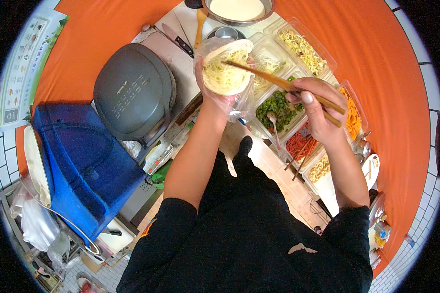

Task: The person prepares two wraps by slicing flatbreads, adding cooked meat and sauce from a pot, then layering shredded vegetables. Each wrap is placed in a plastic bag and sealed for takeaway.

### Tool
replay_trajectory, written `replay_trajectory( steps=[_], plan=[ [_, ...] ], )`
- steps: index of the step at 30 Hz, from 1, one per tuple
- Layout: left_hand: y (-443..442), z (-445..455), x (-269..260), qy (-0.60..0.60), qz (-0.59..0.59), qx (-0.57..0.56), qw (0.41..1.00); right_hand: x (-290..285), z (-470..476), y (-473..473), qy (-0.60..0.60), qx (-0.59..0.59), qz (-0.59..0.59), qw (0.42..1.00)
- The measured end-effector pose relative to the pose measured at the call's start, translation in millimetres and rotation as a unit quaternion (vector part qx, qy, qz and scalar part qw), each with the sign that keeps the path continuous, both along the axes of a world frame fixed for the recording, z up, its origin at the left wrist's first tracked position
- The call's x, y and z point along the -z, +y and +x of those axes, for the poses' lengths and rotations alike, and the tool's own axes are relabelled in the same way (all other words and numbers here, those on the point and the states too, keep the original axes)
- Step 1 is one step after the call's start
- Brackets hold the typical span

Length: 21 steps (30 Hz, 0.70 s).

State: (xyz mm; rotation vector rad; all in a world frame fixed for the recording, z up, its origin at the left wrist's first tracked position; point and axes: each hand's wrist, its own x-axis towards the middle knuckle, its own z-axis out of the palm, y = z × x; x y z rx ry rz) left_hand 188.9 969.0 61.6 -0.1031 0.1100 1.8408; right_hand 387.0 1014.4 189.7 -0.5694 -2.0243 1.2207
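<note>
My left hand (217,104) holds a clear plastic bag (244,108) around an opened round flatbread (236,47). Pale shredded filling (225,78), which looks like potato, lies inside the bread. Gripped in my right hand (322,110) is a pair of wooden chopsticks (278,81), their tips together at the filling. Just right of the bread, a clear tub (269,49) holds more pale shreds (269,69). Beneath the chopsticks sits a tub of chopped green vegetable (277,106) with a spoon (274,122) in it.
Tubs of red shreds (297,144), orange slices (352,113), bean sprouts (304,51) and a pale beige food (319,169) line the right counter. Left are a closed dark electric griddle (132,91), a blue bucket-like container (84,164) and a knife (178,38). A bowl of batter-like liquid (238,9) stands ahead.
</note>
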Motion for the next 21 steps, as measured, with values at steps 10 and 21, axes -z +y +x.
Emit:
replay_trajectory(
  steps=[10,21],
  plan=[
    [-3,-5,25,-0.055,0.009,-0.010,0.998,-11,15,2,0.045,0.082,-0.112,0.989],
    [-46,-6,18,-0.053,-0.036,0.027,0.998,134,-5,93,-0.184,0.194,-0.060,0.962]
  ],
)
